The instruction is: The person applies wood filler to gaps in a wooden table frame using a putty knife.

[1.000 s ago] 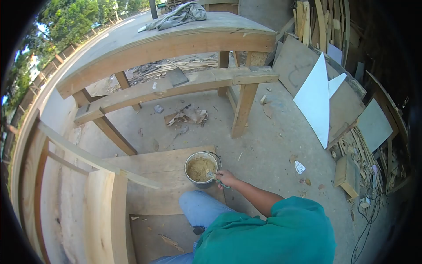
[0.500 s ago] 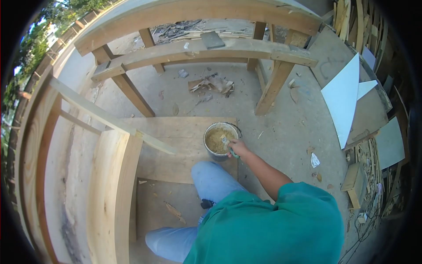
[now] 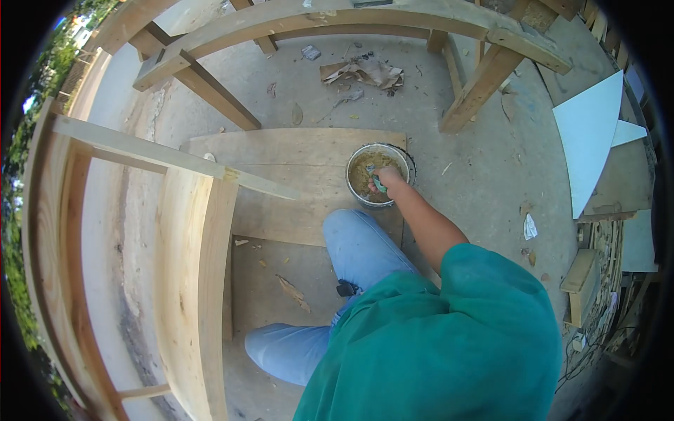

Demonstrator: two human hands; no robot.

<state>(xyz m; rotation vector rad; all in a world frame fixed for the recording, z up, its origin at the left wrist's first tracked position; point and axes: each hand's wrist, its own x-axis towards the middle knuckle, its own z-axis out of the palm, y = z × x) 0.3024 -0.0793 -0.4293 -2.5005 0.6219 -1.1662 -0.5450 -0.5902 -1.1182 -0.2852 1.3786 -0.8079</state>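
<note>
My right hand (image 3: 387,180) is closed round the green handle of what looks like a putty knife (image 3: 380,184). Its pale blade end points into a bucket (image 3: 349,179) and is partly hidden by paste and fingers. Inside the bucket lies a thick, tan-brown paste (image 3: 360,167). The bucket stands upright on a plywood sheet (image 3: 281,154), just beyond my bent knee. My left hand is out of view. On the left is a pale wooden furniture frame (image 3: 184,266), with a thin rail jutting toward the bucket.
A wooden bench frame (image 3: 337,24) spans the far side, its legs on the concrete floor. Torn brown paper (image 3: 365,72) lies beneath it. To the right are white sheet offcuts (image 3: 590,140), a wooden block (image 3: 581,270) and stacked scrap strips.
My view has tilted down, so the bench sits higher in the frame. My right hand has gone lower into the bucket with the putty knife still in its grip.
</note>
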